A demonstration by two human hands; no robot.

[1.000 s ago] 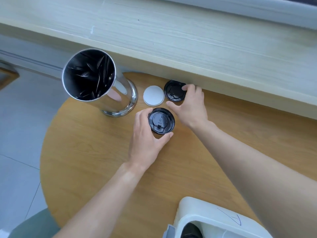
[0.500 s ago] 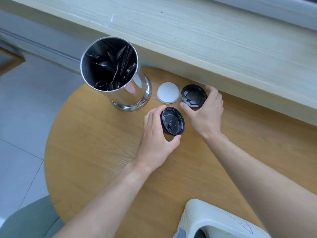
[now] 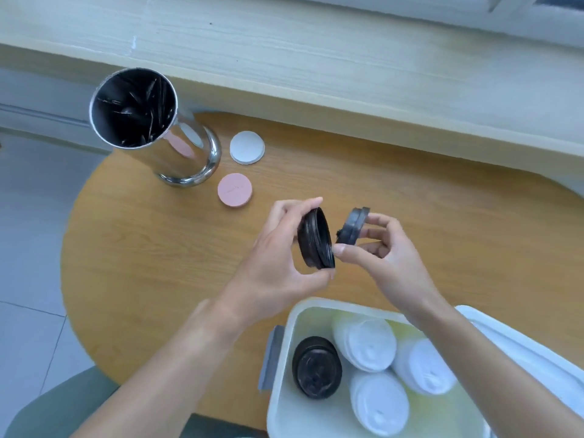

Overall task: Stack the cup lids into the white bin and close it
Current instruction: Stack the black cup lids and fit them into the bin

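Observation:
My left hand [image 3: 278,263] grips a black cup lid [image 3: 316,238] on edge, lifted above the round wooden table [image 3: 158,248]. Just to its right, my right hand [image 3: 388,257] pinches a second black lid [image 3: 355,227], tilted upright and a small gap from the first. Below them the open white bin [image 3: 284,374] holds a stack of black lids [image 3: 317,368] at its left and three stacks of white lids [image 3: 368,343] beside it. The bin's white cover [image 3: 521,346] lies along its right side.
A tall shiny metal canister [image 3: 177,153] with dark utensils stands at the table's back left. A white disc [image 3: 247,147] and a pink disc [image 3: 234,190] lie flat near it. A pale wooden ledge [image 3: 316,58] runs behind the table; a green chair seat [image 3: 57,409] shows lower left.
Both hands lifted their black lids off the table and brought them back toward the bin, turning them on edge. The view dropped, showing the bin's contents; a pink disc is uncovered.

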